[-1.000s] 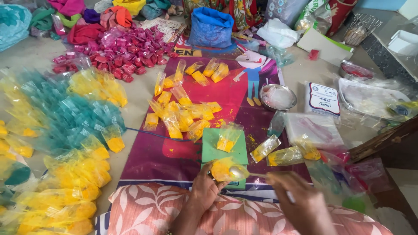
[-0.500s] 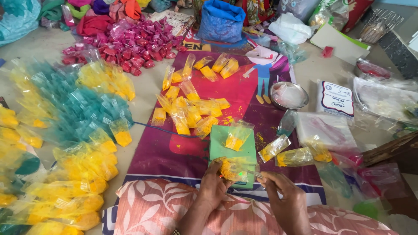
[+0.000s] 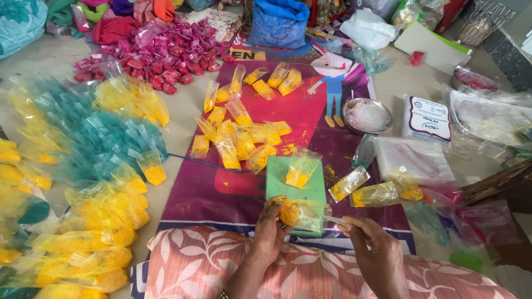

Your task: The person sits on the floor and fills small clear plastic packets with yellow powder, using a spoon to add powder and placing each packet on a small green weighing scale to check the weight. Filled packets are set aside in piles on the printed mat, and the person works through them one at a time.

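Observation:
My left hand (image 3: 270,228) pinches a small clear pouch of yellow powder (image 3: 299,214) over the near end of a green box (image 3: 295,185). My right hand (image 3: 372,248) grips the pouch's open plastic end, pulled out to the right. A second filled yellow pouch (image 3: 299,173) lies on top of the green box. Both hands are above my lap, covered in a pink leaf-patterned cloth (image 3: 210,266).
Loose yellow pouches (image 3: 238,135) lie on a purple printed mat (image 3: 205,194). Piles of yellow (image 3: 88,243), teal (image 3: 94,138) and pink pouches (image 3: 160,52) lie left and behind. A steel bowl (image 3: 367,115), clear bags (image 3: 413,158) and a blue sack (image 3: 277,22) lie right and back.
The camera has moved closer and tilted down. My right hand has drawn the pouch's open end out to the right while my left keeps hold of the filled end.

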